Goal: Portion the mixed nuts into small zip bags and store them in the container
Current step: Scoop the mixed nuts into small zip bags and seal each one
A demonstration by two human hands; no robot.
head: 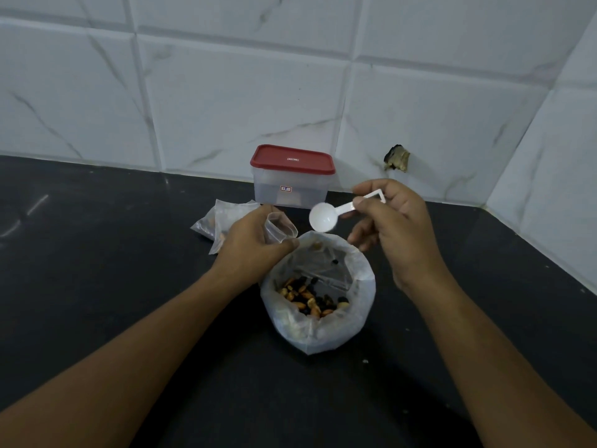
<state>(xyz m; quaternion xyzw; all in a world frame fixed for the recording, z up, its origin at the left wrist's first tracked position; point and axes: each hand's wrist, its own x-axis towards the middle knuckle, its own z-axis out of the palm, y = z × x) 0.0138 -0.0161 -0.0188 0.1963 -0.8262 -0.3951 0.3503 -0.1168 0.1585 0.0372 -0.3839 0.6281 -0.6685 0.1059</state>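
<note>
A person portioned mixed nuts at a dark counter, seen from a head-worn camera. The left hand pinched a small zip bag between thumb and curled fingers, its mouth held open just beside the rim of the large plastic bag that stood between the forearms with the nuts pooled at its bottom. The right hand gripped the handle of a white plastic scoop with fingertips and thumb; the bowl looked empty and hung above the far edge of the large bag. Behind the left hand lay other small bags that appeared to hold nuts, and the clear container stood against the tiled wall with its red lid on. The step in hand seemed to be drawing a scoopful for the open bag. Doing it well would likely mean dipping the scoop deep past the slack folded collar, lifting it level, and tipping it only once the bowl sat over the small bag's mouth, with that mouth held wide and close above the large bag so strays fell back in.
</note>
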